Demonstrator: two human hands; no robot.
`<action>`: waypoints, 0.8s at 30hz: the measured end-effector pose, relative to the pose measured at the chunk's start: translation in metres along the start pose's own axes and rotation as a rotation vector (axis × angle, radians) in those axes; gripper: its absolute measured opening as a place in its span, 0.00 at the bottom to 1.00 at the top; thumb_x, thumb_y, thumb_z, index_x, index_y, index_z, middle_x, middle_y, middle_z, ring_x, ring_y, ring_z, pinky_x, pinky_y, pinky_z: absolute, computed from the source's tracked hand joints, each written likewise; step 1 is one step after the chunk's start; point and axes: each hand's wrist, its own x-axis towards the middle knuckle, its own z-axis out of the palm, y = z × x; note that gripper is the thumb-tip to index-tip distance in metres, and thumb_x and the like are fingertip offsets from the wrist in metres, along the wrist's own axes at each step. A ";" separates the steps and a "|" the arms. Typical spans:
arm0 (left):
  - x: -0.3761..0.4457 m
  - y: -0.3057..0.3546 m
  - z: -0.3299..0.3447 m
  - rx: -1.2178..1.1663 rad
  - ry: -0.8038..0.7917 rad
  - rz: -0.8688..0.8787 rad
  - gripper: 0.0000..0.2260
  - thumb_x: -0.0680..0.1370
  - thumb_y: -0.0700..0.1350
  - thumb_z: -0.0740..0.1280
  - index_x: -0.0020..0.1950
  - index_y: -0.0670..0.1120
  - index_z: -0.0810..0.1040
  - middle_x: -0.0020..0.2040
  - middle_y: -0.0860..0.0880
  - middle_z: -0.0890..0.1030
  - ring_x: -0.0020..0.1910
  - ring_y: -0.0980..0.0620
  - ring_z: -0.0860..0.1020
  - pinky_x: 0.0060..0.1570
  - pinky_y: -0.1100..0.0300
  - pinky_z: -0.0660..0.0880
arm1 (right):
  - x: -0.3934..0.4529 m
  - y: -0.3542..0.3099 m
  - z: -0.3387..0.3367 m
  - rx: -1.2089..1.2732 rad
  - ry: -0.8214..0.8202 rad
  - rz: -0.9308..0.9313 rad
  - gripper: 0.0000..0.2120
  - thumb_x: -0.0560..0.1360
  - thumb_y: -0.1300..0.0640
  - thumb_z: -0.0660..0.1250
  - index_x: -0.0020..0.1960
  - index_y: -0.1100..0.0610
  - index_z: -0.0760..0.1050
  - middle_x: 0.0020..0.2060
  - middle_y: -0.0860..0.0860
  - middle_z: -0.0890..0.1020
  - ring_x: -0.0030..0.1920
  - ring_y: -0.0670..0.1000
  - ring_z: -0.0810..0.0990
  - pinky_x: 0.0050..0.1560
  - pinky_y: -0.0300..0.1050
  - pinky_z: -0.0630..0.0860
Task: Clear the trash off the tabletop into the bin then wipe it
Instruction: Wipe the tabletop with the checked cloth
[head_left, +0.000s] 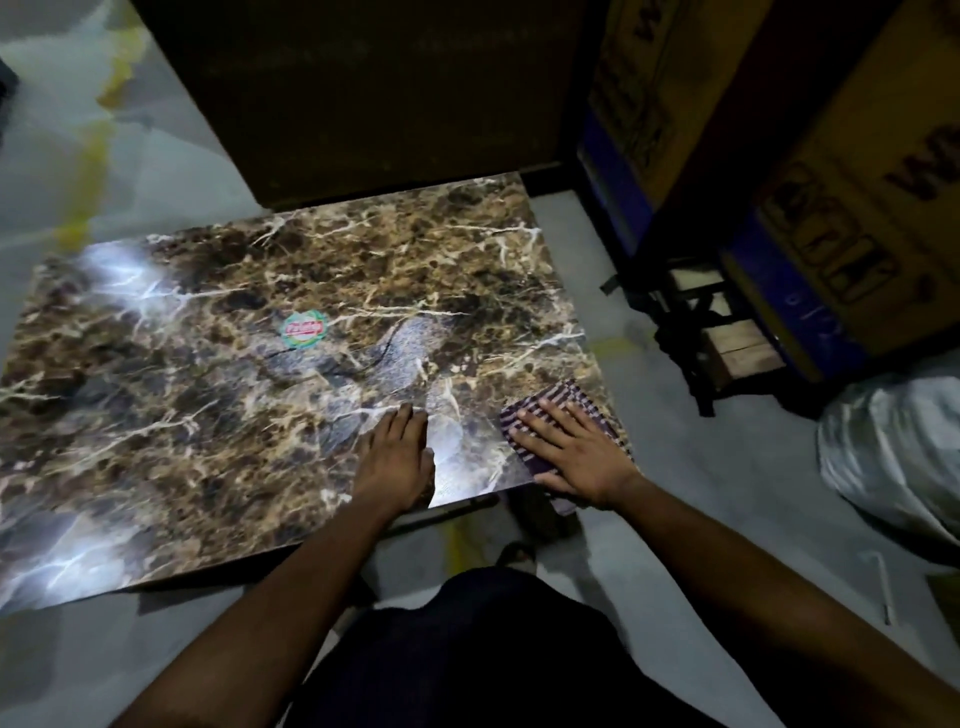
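Our right hand (569, 452) lies flat, fingers straight, pressing the striped cloth (566, 423) on the near right corner of the table (218, 364). Our left hand (397, 457) rests flat on the table, beside the cloth. Farther back, a round sticker (305, 328) sits mid-table.

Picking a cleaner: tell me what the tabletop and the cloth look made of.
Tabletop: glossy brown marble pattern, likely a printed laminate or polished stone; it mirrors the light, and a maker's sticker sits on it.
Cloth: thin woven fabric, matte, dark with pale stripes.
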 end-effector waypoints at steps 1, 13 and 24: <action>0.001 0.001 0.001 -0.002 0.001 -0.001 0.26 0.83 0.52 0.58 0.80 0.49 0.59 0.81 0.47 0.57 0.80 0.44 0.55 0.74 0.42 0.57 | -0.006 0.002 0.001 0.019 0.006 0.067 0.32 0.83 0.34 0.45 0.83 0.44 0.46 0.82 0.48 0.51 0.82 0.56 0.45 0.79 0.58 0.46; -0.013 -0.029 0.012 -0.030 0.030 0.112 0.28 0.81 0.55 0.52 0.80 0.49 0.63 0.81 0.47 0.60 0.80 0.43 0.58 0.77 0.48 0.55 | 0.005 -0.018 0.002 0.175 0.066 0.528 0.30 0.81 0.41 0.48 0.82 0.45 0.52 0.81 0.52 0.59 0.81 0.61 0.54 0.77 0.62 0.52; -0.041 -0.156 -0.004 -0.133 0.090 -0.057 0.26 0.81 0.58 0.50 0.79 0.55 0.64 0.81 0.52 0.61 0.78 0.47 0.62 0.74 0.45 0.63 | 0.148 -0.130 -0.030 0.201 0.031 0.238 0.30 0.80 0.41 0.50 0.81 0.47 0.57 0.80 0.52 0.62 0.80 0.62 0.57 0.75 0.62 0.48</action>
